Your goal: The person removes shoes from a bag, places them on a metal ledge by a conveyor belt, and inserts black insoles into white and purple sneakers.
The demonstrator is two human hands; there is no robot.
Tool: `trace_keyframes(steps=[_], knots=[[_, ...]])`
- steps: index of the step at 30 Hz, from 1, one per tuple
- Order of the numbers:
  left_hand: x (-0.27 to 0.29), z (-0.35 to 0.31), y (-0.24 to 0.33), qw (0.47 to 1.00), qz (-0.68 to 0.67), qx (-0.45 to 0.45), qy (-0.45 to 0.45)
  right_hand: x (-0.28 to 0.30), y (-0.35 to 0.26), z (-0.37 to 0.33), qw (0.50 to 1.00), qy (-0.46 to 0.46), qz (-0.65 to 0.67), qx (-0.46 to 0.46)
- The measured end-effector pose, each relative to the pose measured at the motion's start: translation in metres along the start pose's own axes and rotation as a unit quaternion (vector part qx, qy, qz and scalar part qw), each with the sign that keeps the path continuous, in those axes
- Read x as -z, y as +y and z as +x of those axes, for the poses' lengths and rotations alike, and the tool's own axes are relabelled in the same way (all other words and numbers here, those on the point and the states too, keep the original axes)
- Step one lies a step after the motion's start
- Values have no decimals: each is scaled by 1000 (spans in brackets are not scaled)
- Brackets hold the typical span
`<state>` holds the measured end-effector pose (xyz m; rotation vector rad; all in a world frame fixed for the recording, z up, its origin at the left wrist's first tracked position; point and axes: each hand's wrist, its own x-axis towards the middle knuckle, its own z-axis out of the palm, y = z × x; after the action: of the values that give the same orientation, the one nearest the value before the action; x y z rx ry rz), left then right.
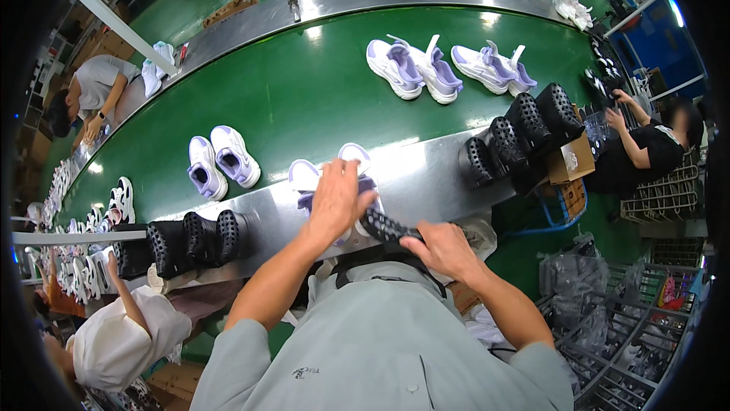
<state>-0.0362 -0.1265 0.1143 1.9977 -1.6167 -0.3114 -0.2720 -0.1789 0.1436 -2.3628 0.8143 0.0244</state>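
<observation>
My left hand (334, 196) lies over a pair of white-and-lavender sneakers at the belt's near edge, fingers stretched forward and thumb apart. It hides much of the left sneaker (304, 174) and part of the right sneaker (354, 154). My right hand (445, 250) is closed on one end of a black perforated shoe last (386, 226). The last's other end points left, close to the heels of the sneakers and my left thumb; whether it touches them is hard to tell.
More white-and-lavender sneakers (204, 168) stand on the green belt (304, 92), left and far right (395, 69). Black lasts line the metal ledge (426, 175) at left (199, 238) and right (525, 122). Co-workers (654, 145) are on both sides. A wire rack (608, 335) stands lower right.
</observation>
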Motion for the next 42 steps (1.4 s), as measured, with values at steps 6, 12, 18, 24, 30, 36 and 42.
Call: trace_keyframes(steps=[6, 12, 18, 24, 30, 36, 42], knots=[[-51, 29, -56, 986, -36, 13, -164, -28, -12, 47, 993, 21, -63, -102], [-78, 47, -49, 968, -149, -51, -195, -99, 24, 91, 981, 119, -127, -85], [-66, 16, -52, 988, -137, 1, -69, -79, 25, 67, 980, 186, 9, -68], [-101, -6, -50, 968, -139, 190, -90, -93, 32, 108, 982, 109, 43, -147], [-93, -10, -27, 963, -77, 245, -84, -103, 43, 124, 978, 111, -33, -175], [-11, -107, -27, 960, 19, 279, -2, -105, 52, 124, 979, 104, -57, -163], [-82, -94, -94, 964, -110, 228, 77, -111, 38, 123, 989, 54, -62, -119]])
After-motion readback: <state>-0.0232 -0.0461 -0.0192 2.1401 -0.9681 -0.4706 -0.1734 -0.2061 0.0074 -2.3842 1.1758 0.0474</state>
